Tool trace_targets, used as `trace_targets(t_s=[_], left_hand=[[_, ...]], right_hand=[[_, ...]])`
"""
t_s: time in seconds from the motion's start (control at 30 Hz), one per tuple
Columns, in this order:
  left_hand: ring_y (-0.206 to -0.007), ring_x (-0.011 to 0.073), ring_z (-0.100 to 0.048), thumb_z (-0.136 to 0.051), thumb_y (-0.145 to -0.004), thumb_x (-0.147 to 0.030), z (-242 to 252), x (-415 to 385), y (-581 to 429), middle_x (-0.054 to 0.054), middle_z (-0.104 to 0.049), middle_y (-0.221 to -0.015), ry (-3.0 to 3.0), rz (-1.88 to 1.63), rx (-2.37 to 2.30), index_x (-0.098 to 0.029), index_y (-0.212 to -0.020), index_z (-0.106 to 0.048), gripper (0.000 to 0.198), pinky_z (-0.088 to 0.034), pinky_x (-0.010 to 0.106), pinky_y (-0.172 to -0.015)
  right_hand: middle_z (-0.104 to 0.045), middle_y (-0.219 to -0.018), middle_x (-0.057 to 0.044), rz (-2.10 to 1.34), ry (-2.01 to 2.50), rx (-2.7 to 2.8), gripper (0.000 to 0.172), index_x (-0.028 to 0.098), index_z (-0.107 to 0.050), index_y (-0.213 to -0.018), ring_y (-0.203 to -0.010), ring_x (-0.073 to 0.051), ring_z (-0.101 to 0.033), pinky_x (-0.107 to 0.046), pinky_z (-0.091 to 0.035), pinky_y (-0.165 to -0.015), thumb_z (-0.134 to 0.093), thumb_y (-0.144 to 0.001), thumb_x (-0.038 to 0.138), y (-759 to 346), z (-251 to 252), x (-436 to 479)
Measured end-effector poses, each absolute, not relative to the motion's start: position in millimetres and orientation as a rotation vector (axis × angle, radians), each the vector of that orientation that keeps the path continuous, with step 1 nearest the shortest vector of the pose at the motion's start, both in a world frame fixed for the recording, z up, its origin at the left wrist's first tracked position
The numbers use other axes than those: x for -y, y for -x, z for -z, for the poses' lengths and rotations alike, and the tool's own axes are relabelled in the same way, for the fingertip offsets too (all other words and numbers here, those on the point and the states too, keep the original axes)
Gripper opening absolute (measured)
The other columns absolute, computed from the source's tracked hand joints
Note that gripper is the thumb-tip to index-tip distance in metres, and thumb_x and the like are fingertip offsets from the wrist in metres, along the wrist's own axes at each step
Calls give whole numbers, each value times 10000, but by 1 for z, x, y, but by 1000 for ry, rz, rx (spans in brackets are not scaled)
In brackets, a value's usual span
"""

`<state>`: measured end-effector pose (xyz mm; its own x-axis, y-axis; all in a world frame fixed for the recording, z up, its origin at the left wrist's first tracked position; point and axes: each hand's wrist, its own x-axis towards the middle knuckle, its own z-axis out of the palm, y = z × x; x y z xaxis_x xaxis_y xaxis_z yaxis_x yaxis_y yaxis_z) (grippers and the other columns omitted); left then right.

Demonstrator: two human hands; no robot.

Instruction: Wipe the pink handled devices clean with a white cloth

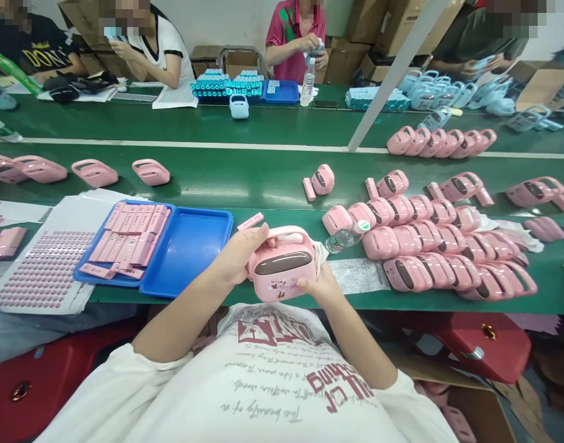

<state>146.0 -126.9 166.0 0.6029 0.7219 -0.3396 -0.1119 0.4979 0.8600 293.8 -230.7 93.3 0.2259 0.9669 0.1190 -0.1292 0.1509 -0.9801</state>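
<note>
Between my hands, above the table's front edge, is a glossy pink handled device (pixel 282 280) with a dark oval panel and a small printed figure on its face. My left hand (pixel 240 255) is closed on its left side. My right hand (pixel 319 283) grips the right side, thumb on the printed face, with a white cloth (pixel 319 253) bunched against the device there. Just behind the device lies a small pink bar (pixel 250 221). To the left, a blue tray (pixel 84 258) contains several similar pink bars, and another blue tray (pixel 187 249) stands beside it.
Rows of pink devices (pixel 415 240) fill the right side, near a bottle (pixel 344 239) lying on its side and a plastic bag (pixel 359 275). A sticker sheet (pixel 42 271) lies at left. More pink devices stand along the green belt (pixel 226 175). A metal post (pixel 392 80) rises beyond; people sit opposite.
</note>
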Motion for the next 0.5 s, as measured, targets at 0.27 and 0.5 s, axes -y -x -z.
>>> trace_targets(t_s=[0.27, 0.5], left_hand=[[-976, 259, -638, -717, -649, -640, -154, 133, -147, 98, -703, -1006, -991, -611, -799, -139, -1021, -688, 625, -507, 342, -840], [-1210, 295, -532, -875, -519, -317, -124, 154, -132, 118, -557, -1311, -1317, -586, -909, -198, -1315, -467, 902, -457, 398, -991]], right_hand=[[-674, -1185, -149, -1178, 1006, 645, 662, 182, -546, -1197, -1091, -332, -646, -486, -554, -897, -712, -692, 576, -270, -86, 233], [-610, -1297, -149, -943, 1083, 692, 726, 194, -462, -1322, -1175, -316, -600, -493, -513, -972, -720, -722, 512, -265, -71, 232]])
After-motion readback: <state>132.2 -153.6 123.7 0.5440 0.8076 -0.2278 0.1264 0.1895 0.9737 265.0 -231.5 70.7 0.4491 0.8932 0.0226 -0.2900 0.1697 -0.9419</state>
